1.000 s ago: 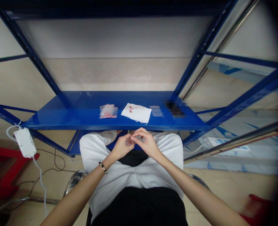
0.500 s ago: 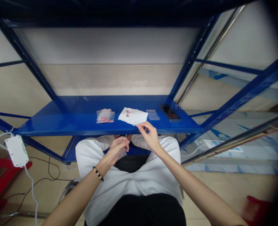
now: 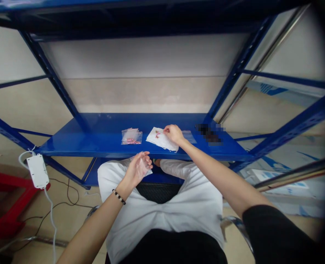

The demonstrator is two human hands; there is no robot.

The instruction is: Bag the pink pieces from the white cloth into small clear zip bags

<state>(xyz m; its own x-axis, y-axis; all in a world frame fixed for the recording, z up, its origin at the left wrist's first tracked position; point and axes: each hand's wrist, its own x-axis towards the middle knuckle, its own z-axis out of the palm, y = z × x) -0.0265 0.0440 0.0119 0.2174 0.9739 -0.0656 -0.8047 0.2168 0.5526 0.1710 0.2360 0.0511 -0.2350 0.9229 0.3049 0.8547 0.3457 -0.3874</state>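
Pinching crinkled white paper (image 3: 159,139) with the right hand (image 3: 174,134), left hand (image 3: 136,170) curled around a clear plastic bag (image 3: 145,167)

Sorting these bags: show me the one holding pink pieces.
The clear bag on the blue shelf, left of the white paper; the bag in the left hand shows none.

Shelf (image 3: 77,146), items in row, left to right: zip bag (image 3: 131,136), tissue (image 3: 158,138), flat bag (image 3: 189,136), blurred object (image 3: 209,134); tissue just beside both bags. Right hand (image 3: 174,134) on tissue's far edge. Left hand (image 3: 136,170) below shelf's near edge, in front of zip bag, with clear bag (image 3: 145,167) in palm. Left of shelf: power box (image 3: 37,171); stool (image 3: 5,198) further left, on floor.
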